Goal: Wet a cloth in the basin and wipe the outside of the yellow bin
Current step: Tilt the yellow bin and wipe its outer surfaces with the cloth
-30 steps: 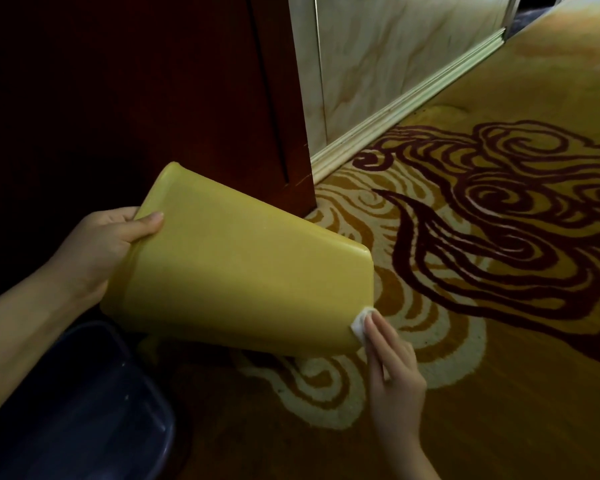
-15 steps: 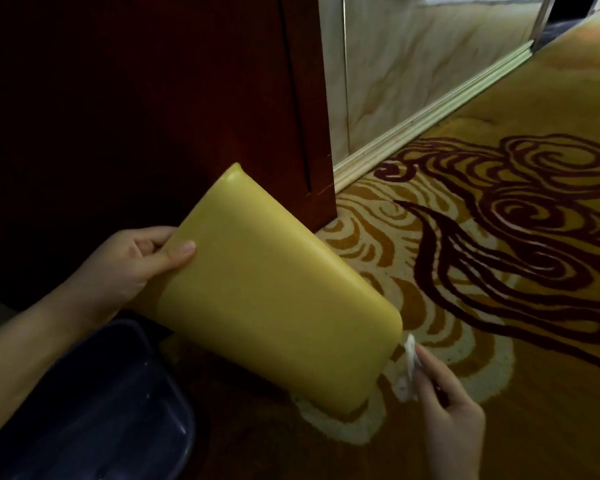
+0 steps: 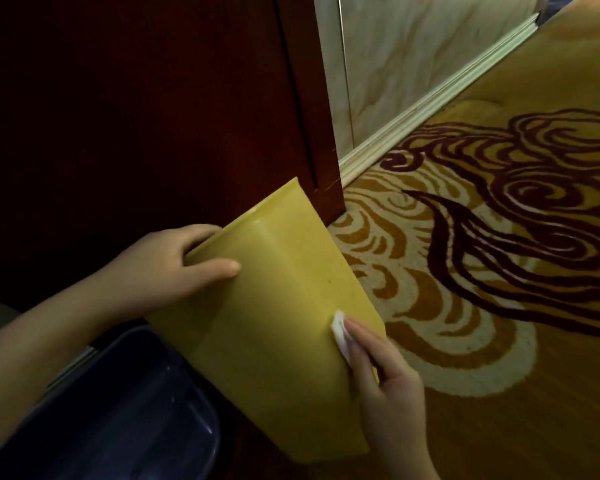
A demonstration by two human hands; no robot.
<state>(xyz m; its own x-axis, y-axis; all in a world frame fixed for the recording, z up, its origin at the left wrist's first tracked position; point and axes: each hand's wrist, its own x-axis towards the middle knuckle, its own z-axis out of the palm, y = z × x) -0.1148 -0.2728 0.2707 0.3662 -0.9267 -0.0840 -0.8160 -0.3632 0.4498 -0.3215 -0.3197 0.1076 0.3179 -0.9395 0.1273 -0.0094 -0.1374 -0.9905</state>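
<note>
The yellow bin (image 3: 274,327) is tilted, its open rim toward the upper left and its base toward the lower right. My left hand (image 3: 174,268) grips the rim, thumb on the outer wall and fingers curled inside. My right hand (image 3: 385,379) presses a small white cloth (image 3: 340,329) flat against the bin's right side wall near the corner edge, fingers stretched over it. A dark blue basin (image 3: 125,420) sits on the floor at the lower left, partly under the bin; its contents are too dark to make out.
A dark red wooden door or panel (image 3: 146,109) stands right behind the bin. A pale marble-look wall (image 3: 413,60) with a cream skirting board (image 3: 430,105) runs off to the upper right. Patterned yellow carpet (image 3: 482,254) covers the floor on the right.
The bin has swung more upright and turned, showing another side wall. My right hand moved from below the bin's base up onto the side, and the cloth now lies against it.
</note>
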